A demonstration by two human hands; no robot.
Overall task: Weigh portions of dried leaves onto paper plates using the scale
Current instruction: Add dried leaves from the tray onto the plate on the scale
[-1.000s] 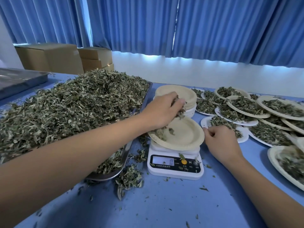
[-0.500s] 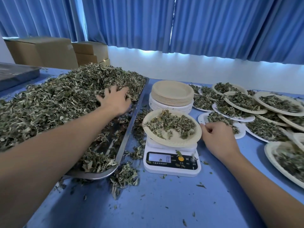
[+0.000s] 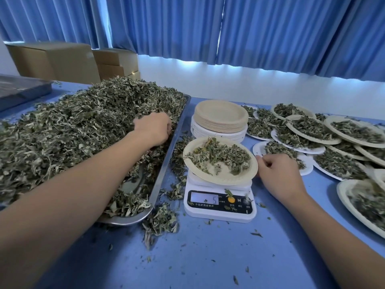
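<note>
Digging left hand (image 3: 153, 129) into dried leaves (image 3: 73, 132) on the tray (image 3: 166, 170), fingers curled round a clump. Resting right hand (image 3: 278, 174), loosely curled and empty, just right of the paper plate (image 3: 229, 180) atop the scale (image 3: 218, 213).

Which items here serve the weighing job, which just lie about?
Job: heap of dried green leaves; long steel tray; white digital scale; tan paper plate on it; stack of empty plates; filled plates.
Idle: brown cardboard boxes; grey tray far left.

scale (image 3: 218, 214) display (image 3: 204, 198) reads "5"; anything left of that digit is too faint to tell. "M" is printed right of the orange button (image 3: 231, 199). Small print under the display is illegible.
</note>
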